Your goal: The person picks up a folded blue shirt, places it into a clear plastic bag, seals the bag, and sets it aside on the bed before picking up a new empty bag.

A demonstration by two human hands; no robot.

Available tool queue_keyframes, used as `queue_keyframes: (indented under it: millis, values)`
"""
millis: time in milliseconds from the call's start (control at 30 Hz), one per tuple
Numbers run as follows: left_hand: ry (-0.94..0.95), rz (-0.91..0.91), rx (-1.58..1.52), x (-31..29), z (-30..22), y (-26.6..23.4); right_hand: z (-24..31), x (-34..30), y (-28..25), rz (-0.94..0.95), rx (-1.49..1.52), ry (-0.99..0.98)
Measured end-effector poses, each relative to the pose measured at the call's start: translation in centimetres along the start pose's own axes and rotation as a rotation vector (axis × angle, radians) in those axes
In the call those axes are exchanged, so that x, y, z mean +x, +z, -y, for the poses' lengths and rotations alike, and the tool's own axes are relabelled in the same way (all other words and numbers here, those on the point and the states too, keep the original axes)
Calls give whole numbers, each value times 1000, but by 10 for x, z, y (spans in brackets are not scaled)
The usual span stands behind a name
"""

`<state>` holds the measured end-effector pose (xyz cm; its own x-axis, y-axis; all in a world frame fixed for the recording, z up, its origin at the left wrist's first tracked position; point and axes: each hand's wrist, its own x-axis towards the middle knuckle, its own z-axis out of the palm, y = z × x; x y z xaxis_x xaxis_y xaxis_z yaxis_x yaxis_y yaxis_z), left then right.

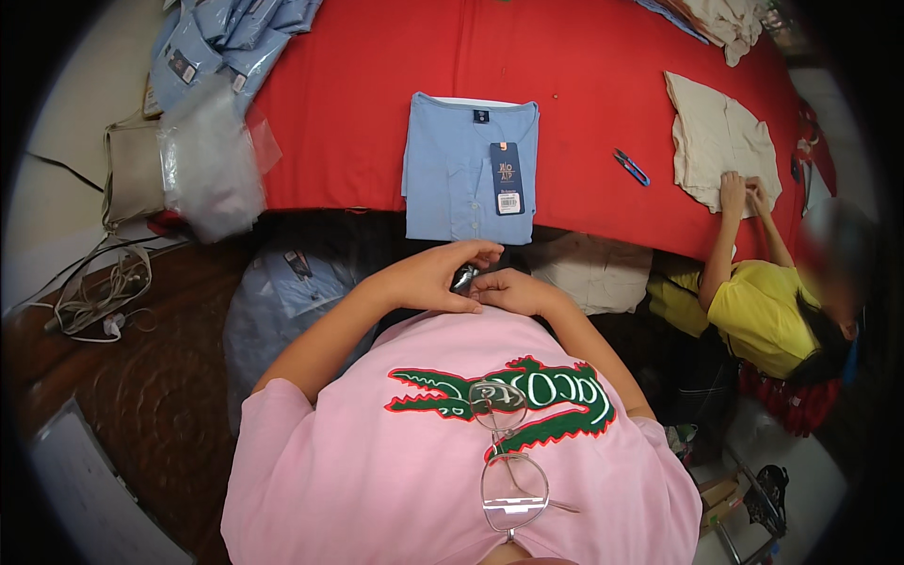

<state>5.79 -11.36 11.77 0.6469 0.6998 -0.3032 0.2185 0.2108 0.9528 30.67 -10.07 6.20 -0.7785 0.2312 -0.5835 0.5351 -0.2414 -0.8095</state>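
My left hand (pixel 435 275) and my right hand (pixel 513 290) are together close to my chest, just below the red table's (pixel 603 113) front edge. Between the fingers sits a small dark shiny object (pixel 464 278); I cannot tell what it is. Both hands touch it. Just beyond them a folded light blue shirt (pixel 461 174) with a dark hang tag (pixel 508 179) lies flat, overhanging the table's near edge. A pair of glasses (pixel 508 452) hangs from the collar of my pink top.
Blue-handled snips (pixel 632 168) lie right of the shirt. A person in yellow (pixel 763 315) handles a beige garment (pixel 720 141) at right. Clear bags (pixel 212 165) and bagged blue shirts (pixel 221 38) sit at left. More bagged shirts (pixel 282 292) and cables (pixel 99 292) lie below.
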Motion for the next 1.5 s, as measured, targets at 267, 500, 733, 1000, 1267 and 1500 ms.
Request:
queue_keyframes:
  millis: [267, 500, 733, 1000, 1267, 1500]
  values:
    - [94, 61, 696, -24, 61, -7, 13, -22, 1, -72, 367, 24]
    - [107, -196, 698, -36, 98, -5, 22, -36, 14, -478, 53, 64]
    - [124, -315, 712, -12, 105, 2, -34, -40, -17, -905, -620, -63]
    - [23, -575, 528, -10, 103, 12, 15, -49, -70, -927, -721, -108]
    - [-217, -704, 387, -45, 101, 1, 48, -20, -93, -784, -763, -243]
    - [102, -814, 482, -26, 70, 47, 48, -15, -97, -644, -517, -126]
